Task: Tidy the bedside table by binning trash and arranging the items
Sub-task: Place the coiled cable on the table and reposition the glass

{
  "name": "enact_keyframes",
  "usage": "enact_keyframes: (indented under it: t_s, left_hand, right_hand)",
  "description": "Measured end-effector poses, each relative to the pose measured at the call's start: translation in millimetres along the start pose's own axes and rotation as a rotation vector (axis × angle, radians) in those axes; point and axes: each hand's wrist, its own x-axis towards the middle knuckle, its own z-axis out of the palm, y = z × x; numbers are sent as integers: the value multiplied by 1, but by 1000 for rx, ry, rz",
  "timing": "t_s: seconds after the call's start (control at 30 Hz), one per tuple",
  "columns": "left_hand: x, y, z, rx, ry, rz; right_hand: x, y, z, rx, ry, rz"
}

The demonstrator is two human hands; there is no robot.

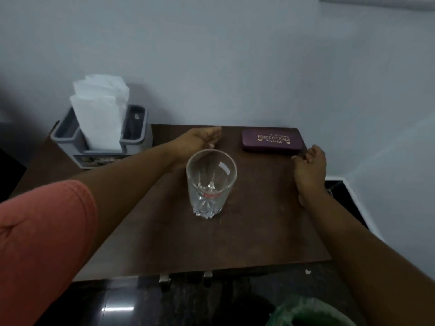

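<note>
upright glass point(211, 184), purple case point(272, 140) beyond (closed)

My feed is dim and soft, with dark, bent corners. I see glare on the rim of the clear cut-glass tumbler point(211, 184) and on the glossy black floor point(117, 309).

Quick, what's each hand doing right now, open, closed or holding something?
Left hand: fingers curled; whether it holds anything cannot be told.
Right hand: loosely curled, holding nothing, near the spectacle case.
</note>
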Motion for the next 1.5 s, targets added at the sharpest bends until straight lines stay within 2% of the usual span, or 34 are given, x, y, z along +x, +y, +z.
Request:
enact_keyframes:
  t_s: [0.27,0.43,0.67,0.87,1.07,1.3,1.4,1.5]
  left_hand:
    - [35,9,26,-290,-87,-26]
    - [22,-2,19,-366,-16,4]
    - [-18,-17,-6,-303,106,47]
    - [-28,-33,-15,-81,274,-27]
    - [-31,-40,-24,-58,367,-37]
    - [-44,-44,-23,7,379,-2]
    - [-65,-42,-19,-43,284,19]
    - [-93,-31,-11,-122,311,85]
  right_hand:
    - [17,-10,21,-71,61,-79]
    - [6,-13,38,-79,51,-100]
    - [-23,-20,70,-49,-27,-139]
    - [-40,-28,95,-65,-94,-162]
    - [-49,-34,110,-1,-185,-137]
    - [-51,-34,109,70,-233,-59]
    - [-57,-31,103,105,-300,-54]
    - [-66,-24,93,120,-327,-83]
